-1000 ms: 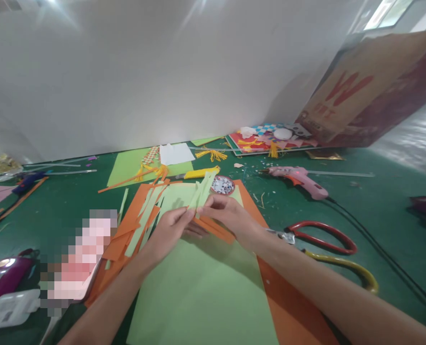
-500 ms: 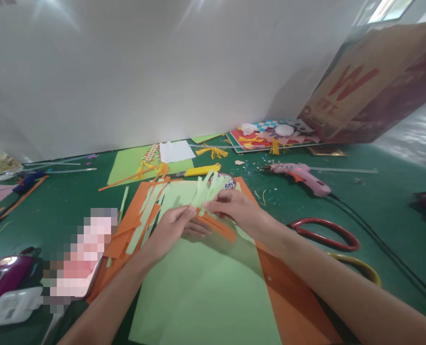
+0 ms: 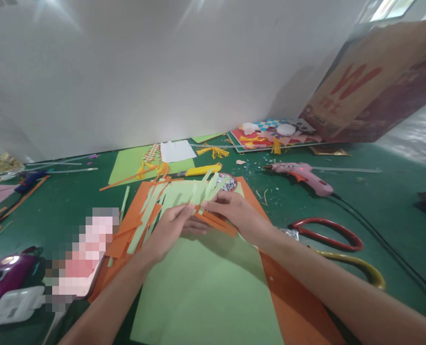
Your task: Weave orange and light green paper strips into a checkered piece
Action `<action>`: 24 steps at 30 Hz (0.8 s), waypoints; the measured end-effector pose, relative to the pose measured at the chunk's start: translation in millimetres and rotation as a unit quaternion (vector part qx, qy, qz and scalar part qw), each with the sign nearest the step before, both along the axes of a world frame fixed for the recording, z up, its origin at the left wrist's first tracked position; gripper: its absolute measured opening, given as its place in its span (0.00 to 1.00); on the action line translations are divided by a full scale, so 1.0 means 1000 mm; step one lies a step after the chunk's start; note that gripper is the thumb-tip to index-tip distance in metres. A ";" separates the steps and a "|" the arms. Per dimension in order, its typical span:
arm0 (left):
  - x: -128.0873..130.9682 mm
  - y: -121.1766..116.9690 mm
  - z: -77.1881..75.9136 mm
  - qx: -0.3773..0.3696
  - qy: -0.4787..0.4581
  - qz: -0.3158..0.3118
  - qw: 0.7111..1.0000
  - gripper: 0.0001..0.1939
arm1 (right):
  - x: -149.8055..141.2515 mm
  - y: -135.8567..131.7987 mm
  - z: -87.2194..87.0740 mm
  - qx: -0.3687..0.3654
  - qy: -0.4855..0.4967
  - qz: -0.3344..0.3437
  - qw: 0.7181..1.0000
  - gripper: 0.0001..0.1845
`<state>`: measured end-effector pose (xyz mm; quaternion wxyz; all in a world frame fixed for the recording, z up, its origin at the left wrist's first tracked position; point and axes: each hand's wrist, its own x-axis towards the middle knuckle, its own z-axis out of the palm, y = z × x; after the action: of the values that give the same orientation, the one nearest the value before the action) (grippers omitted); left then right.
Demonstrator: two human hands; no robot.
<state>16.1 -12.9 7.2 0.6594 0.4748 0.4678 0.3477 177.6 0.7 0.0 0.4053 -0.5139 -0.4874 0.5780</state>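
Observation:
Between both hands is a small weave of paper strips (image 3: 206,190), pale green ones pointing away and orange ones running off to the right. My left hand (image 3: 175,221) pinches its left side between thumb and fingers. My right hand (image 3: 230,208) pinches the strips from the right, its thumb close to the left thumb. Below them lies a pale green sheet (image 3: 206,287) on top of an orange sheet (image 3: 292,297). Loose green and orange strips (image 3: 144,220) are heaped left of my left hand. How the strips cross is partly hidden by the fingers.
A yellow utility knife (image 3: 203,169) lies beyond the hands. To the right are a pink glue gun (image 3: 302,175) with its cord and scissors (image 3: 328,235) with red and yellow handles. At left lie a blurred phone (image 3: 84,258) and a purple tool (image 3: 8,273). A paper bag (image 3: 371,86) stands at back right.
The green strips have spread slightly apart and the orange strips have tilted a little. Both hands keep their pinch, while the right forearm has shifted, uncovering more of the scissors.

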 end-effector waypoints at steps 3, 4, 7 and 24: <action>0.000 0.000 -0.001 0.002 -0.002 -0.005 1.000 0.18 | -0.002 -0.001 -0.001 0.007 0.001 0.004 1.000 0.23; -0.001 0.000 -0.002 0.003 -0.001 -0.006 1.000 0.18 | -0.002 -0.002 -0.001 0.014 -0.004 0.003 1.000 0.23; -0.001 0.000 -0.002 0.007 -0.001 -0.006 1.000 0.20 | -0.002 -0.001 -0.001 0.028 -0.019 0.011 0.999 0.22; 0.000 -0.002 0.003 0.005 -0.001 -0.007 1.000 0.22 | -0.002 0.000 0.002 -0.031 0.008 0.038 0.999 0.21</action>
<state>15.9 -14.5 9.7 0.6599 0.4807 0.4624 0.3460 176.0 0.6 2.0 0.3712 -0.5026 -0.4849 0.6119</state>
